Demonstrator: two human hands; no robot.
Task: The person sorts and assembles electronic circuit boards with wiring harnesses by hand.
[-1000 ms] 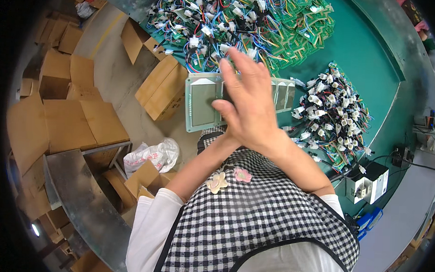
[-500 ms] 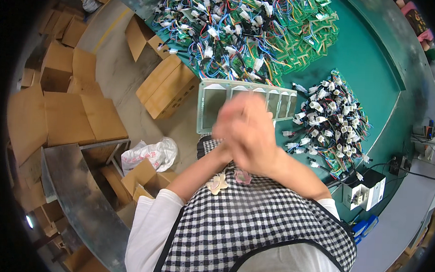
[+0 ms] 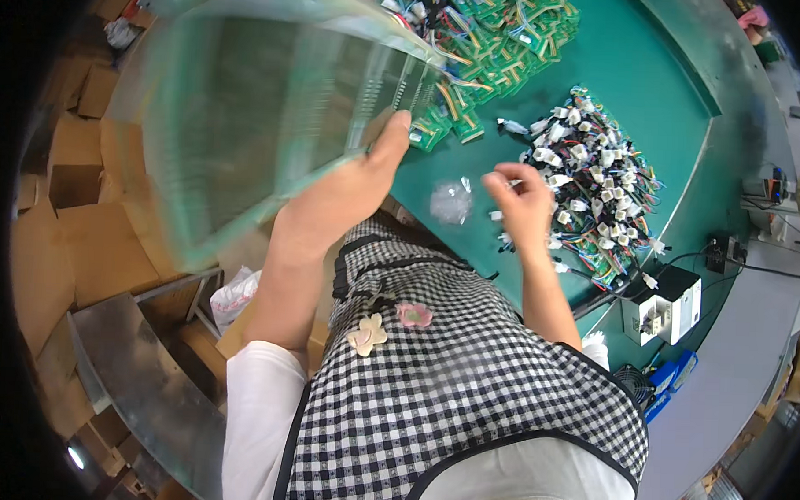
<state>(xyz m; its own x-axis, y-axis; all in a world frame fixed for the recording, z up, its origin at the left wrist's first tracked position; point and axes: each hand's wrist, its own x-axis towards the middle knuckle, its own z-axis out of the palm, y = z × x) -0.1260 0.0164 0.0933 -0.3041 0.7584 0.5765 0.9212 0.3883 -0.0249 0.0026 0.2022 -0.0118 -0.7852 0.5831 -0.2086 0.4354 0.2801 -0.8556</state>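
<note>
My left hand [image 3: 345, 191] grips the near edge of a large greenish see-through panel [image 3: 246, 112] with a row of dark rectangular windows. The panel is tilted up at the left and smeared by motion. My right hand [image 3: 522, 206] hovers over the green table, its fingers loosely bent and the thumb apart from them, with nothing seen between. Between my hands a crumpled piece of clear plastic [image 3: 451, 201] lies on the table. Just right of my right hand is a pile of wired circuit boards with white connectors [image 3: 596, 177].
More green circuit boards [image 3: 513, 42] with wires cover the far side of the green table [image 3: 636, 60]. A white and black box [image 3: 662, 308] with cables stands at the right, near blue packages [image 3: 673, 374]. Cardboard boxes [image 3: 109, 249] and a metal bench [image 3: 140, 364] are at the left.
My hands, close together over the panel before, are now apart. The left hand has lifted the panel up and to the left; the clear plastic on the table now shows.
</note>
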